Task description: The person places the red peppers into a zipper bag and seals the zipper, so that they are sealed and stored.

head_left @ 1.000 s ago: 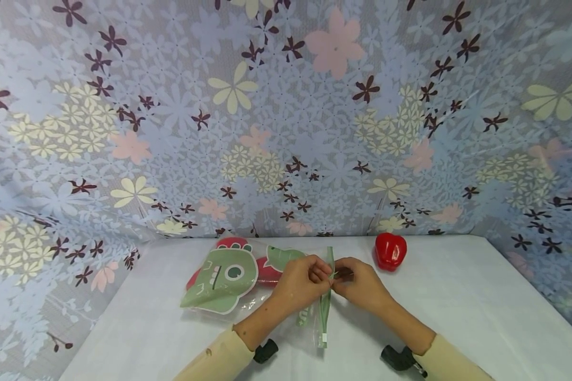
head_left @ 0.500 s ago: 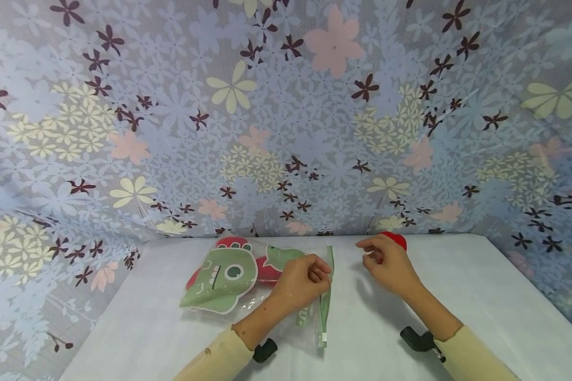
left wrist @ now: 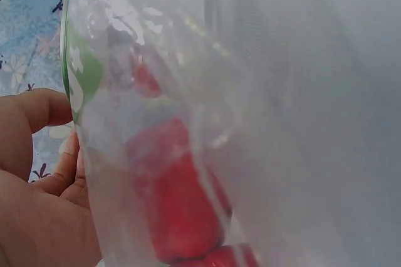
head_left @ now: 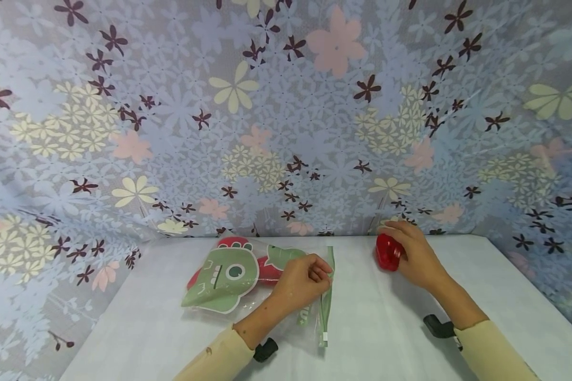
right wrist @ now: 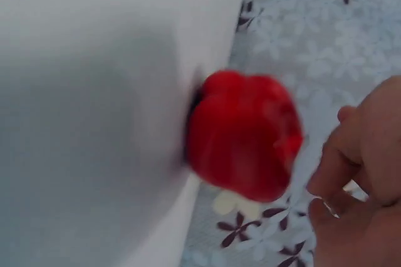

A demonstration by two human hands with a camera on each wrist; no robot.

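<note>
A clear zip bag (head_left: pixel 221 280) printed with green cartoon monsters lies on the table, its green zip edge (head_left: pixel 327 312) toward the right. My left hand (head_left: pixel 301 280) pinches the bag beside that edge. Red pepper-shaped pieces (left wrist: pixel 185 210) show through the plastic in the left wrist view. Farther right, a shiny red bell pepper (head_left: pixel 386 253) sits near the table's back edge. My right hand (head_left: pixel 417 256) reaches over it from the right, partly covering it in the head view. In the right wrist view, the bent fingers (right wrist: pixel 335 160) stand just off the pepper's stem end.
The white-covered table (head_left: pixel 362 328) ends at a flower-patterned cloth (head_left: pixel 286 116) hanging behind and at both sides. Black camera mounts (head_left: pixel 265 350) hang below the wrists, near the tabletop.
My right hand has left the bag's zip edge and moved right, over to the red bell pepper. My left hand keeps its pinch on the bag, which lies where it was.
</note>
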